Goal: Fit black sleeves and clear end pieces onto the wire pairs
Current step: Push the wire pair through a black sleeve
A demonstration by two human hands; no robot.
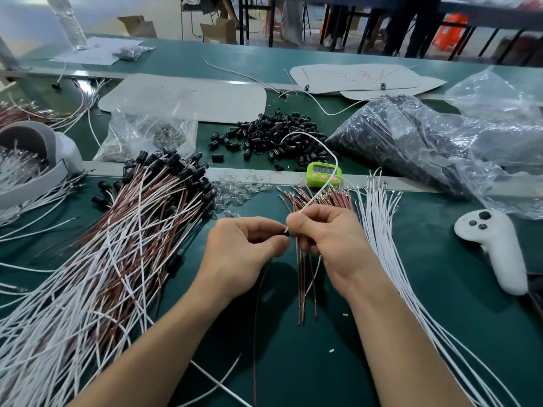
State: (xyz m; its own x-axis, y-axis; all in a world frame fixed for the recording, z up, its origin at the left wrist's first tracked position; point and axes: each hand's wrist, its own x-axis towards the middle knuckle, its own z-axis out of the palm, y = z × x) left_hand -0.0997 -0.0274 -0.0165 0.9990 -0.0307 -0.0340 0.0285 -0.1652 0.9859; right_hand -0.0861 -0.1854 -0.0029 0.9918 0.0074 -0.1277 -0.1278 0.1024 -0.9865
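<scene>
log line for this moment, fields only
step: sleeve fitting | left hand: pinches black sleeve | right hand: pinches white wire, tip at sleeve | seated: cannot tell

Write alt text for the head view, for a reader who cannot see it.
Over a green bench, the left hand pinches a black sleeve while the right hand pinches a white wire with its end at the sleeve. Finished wire pairs fan out to the left; loose sleeves and clear end pieces lie beyond.
</scene>
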